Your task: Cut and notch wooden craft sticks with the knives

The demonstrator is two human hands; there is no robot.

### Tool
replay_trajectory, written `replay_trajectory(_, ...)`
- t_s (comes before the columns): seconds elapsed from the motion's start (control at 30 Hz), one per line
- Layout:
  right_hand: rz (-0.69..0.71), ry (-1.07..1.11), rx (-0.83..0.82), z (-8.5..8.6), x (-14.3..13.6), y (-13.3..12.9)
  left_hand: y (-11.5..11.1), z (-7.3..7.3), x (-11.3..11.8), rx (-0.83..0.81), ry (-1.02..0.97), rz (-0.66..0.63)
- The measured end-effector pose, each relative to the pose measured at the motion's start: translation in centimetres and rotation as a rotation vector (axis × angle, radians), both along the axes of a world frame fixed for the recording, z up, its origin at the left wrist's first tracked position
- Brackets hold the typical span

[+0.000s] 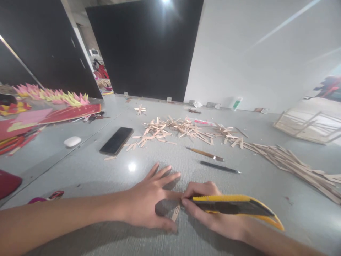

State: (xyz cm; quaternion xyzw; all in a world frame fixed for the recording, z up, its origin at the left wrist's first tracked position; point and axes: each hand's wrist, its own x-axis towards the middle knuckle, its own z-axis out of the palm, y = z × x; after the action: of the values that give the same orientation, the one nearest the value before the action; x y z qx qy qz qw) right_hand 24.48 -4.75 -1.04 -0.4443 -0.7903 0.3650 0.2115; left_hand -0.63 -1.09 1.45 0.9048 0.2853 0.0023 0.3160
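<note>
A yellow and black utility knife (pixel 234 206) lies in the grip of my right hand (pixel 210 209), its front end pinched between thumb and fingers; the blade tip cannot be made out. My left hand (pixel 149 199) is spread palm down on the grey table, thumb and index finger on either side of a small wooden piece (pixel 176 213) with a dark mark on it. The index fingertip meets the fingers of my right hand. Part of the wooden piece is hidden under the hands.
Beyond the hands are a black phone (pixel 116 141), a brush (pixel 206 154), a pen (pixel 220 167) and scattered wooden pieces (pixel 183 126). Long strips (pixel 295 165) lie at right near a stick frame (pixel 306 124). A white oval object (pixel 72 142) sits at left.
</note>
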Motion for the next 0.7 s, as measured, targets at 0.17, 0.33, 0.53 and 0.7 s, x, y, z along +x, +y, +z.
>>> replay_trajectory(0.17, 0.003, -0.028, -0.049, -0.26, 0.18, 0.04, 0.00, -0.33, -0.18, 0.018, -0.028, 0.003)
replay_trajectory(0.33, 0.020, -0.051, -0.078, -0.31, 0.18, 0.15, -0.03, -0.49, -0.27, 0.019, -0.049, 0.009)
replay_trajectory(0.53, 0.027, -0.051, -0.069, 0.01, -0.14, 0.33, 0.10, -0.61, -0.27, 0.014, -0.040, 0.001)
replay_trajectory(0.7, 0.048, -0.053, -0.041, 0.32, -0.18, 0.29, 0.04, -0.46, -0.26, 0.001, -0.049, 0.007)
